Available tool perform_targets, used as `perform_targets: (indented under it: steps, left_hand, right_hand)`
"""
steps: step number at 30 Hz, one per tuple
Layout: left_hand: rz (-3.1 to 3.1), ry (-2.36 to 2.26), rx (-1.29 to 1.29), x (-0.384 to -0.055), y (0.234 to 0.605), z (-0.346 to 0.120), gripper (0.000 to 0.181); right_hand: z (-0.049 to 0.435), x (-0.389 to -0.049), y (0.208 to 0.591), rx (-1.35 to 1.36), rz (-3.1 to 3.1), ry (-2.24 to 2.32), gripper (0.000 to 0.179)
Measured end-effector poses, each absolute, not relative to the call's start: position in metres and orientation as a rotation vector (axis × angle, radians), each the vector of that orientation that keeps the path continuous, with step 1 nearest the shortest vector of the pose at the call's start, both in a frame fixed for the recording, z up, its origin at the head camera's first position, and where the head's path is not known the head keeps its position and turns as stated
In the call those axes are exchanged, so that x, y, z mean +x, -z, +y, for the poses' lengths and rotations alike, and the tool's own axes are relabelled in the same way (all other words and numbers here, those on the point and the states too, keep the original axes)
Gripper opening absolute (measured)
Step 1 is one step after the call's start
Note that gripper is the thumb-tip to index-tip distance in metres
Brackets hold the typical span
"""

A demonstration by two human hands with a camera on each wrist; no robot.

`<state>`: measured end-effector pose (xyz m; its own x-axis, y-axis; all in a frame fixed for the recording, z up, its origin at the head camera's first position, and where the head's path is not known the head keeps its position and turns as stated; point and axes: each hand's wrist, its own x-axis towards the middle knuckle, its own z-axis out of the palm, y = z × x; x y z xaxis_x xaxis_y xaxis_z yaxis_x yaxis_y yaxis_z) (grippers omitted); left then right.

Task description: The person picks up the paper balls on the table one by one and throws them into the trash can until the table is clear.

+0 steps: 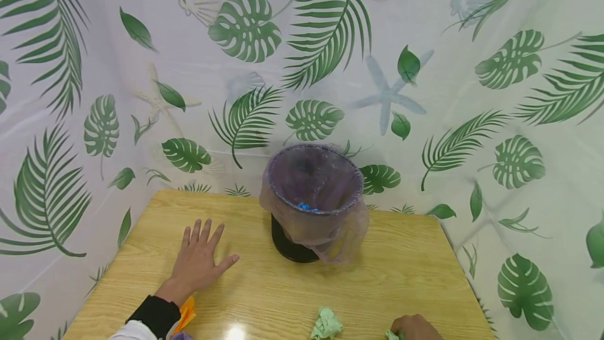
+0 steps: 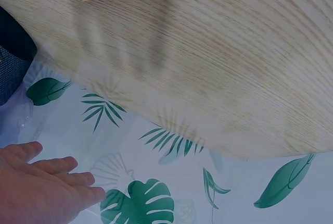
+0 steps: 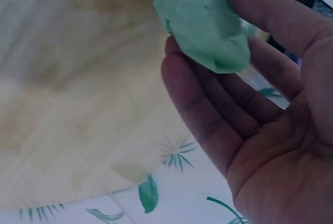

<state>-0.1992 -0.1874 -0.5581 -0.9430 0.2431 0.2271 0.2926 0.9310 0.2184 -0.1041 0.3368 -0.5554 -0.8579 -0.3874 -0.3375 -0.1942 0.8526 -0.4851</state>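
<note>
My right hand (image 1: 417, 328), at the lower edge of the head view, pinches a crumpled piece of light green paper (image 3: 208, 26) between thumb and fingers. Another crumpled green paper (image 1: 326, 323) lies on the wooden table to the left of that hand. With fingers spread, my left hand (image 1: 198, 261) is over the left part of the table and holds nothing. A black bin (image 1: 290, 243) stands at the back of the table, lined with a translucent purple bag (image 1: 311, 224) folded over its rim. Something small and blue (image 1: 304, 206) shows inside the bin.
Crumpled orange paper (image 1: 186, 312) lies beside my left wrist, and a purple piece (image 1: 181, 336) is partly cut off below it. Behind the wooden table (image 1: 401, 261) and at its sides hangs a white leaf-patterned cloth (image 1: 448, 93).
</note>
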Motion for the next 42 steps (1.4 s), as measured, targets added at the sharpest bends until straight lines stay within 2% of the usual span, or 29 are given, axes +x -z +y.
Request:
perform_targets:
  steps: [4,8,12,28,34,42]
  left_hand:
    - [-2.903,0.364,-0.407,-0.199,0.557,-0.186,0.089]
    - [-2.900,0.367,-0.414,-0.199,0.557,-0.185,0.089]
    - [-2.894,0.363,-0.418,-0.198,0.557,-0.183,0.089]
    - [-2.864,0.390,-0.425,-0.197,0.561,-0.179,0.088]
    - [-2.878,0.374,-0.428,-0.195,0.559,-0.177,0.088]
    - [-2.880,0.376,-0.429,-0.194,0.557,-0.176,0.088]
  right_hand:
    - [0.330,-0.112,0.535,-0.373,2.675,0.628,0.022]
    - [0.316,-0.120,0.506,-0.278,2.794,0.603,0.026]
    - [0.300,-0.127,0.478,-0.311,2.966,0.649,0.028]
    - [0.246,-0.179,0.389,-0.889,3.535,0.923,0.039]
    - [0.226,-0.205,0.373,-1.028,3.566,1.068,0.039]
    - [0.204,-0.235,0.377,-0.953,3.599,1.026,0.043]
